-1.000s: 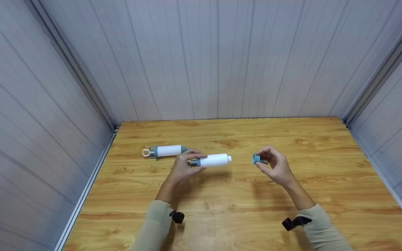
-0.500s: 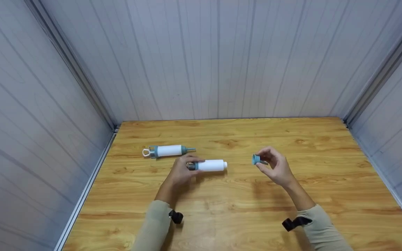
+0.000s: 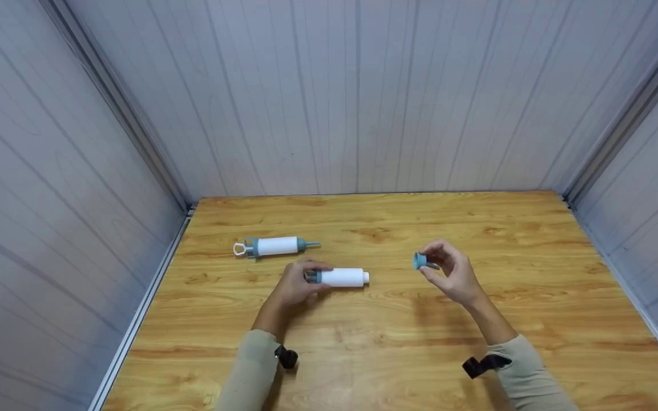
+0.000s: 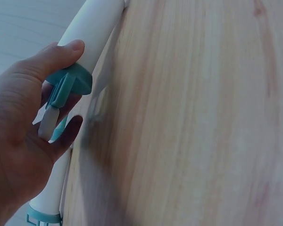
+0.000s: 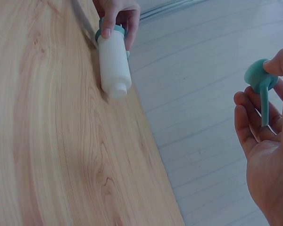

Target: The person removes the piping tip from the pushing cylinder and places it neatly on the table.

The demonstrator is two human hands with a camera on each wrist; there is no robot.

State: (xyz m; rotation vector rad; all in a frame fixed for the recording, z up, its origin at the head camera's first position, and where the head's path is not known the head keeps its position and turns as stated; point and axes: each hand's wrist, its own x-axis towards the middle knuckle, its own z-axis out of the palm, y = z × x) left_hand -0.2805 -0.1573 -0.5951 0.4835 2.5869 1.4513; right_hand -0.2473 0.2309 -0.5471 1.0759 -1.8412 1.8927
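My left hand [image 3: 297,282] grips a white syringe-like tube [image 3: 342,277] by its teal collar [image 4: 73,79], thumb on one side and fingers on the other. The tube lies level, close over the table, its short bare white neck [image 5: 118,90] pointing right. My right hand [image 3: 449,272] pinches a teal nozzle cap [image 3: 419,261] with a thin spout [image 5: 264,106], held above the table. In the head view the cap's wide mouth faces left, toward the tube. A second white-and-teal syringe [image 3: 277,246], with its nozzle on and a white pull handle, lies behind my left hand.
The wood-grain table [image 3: 397,354] is bounded by pale panel walls [image 3: 329,97] at the back and both sides. A black strap device [image 3: 287,357] sits on the left sleeve and another black strap device [image 3: 484,365] on the right.
My left hand has lowered the white tube toward the table, bringing it nearer to me and slightly left. The right hand with the nozzle cap has stayed in place.
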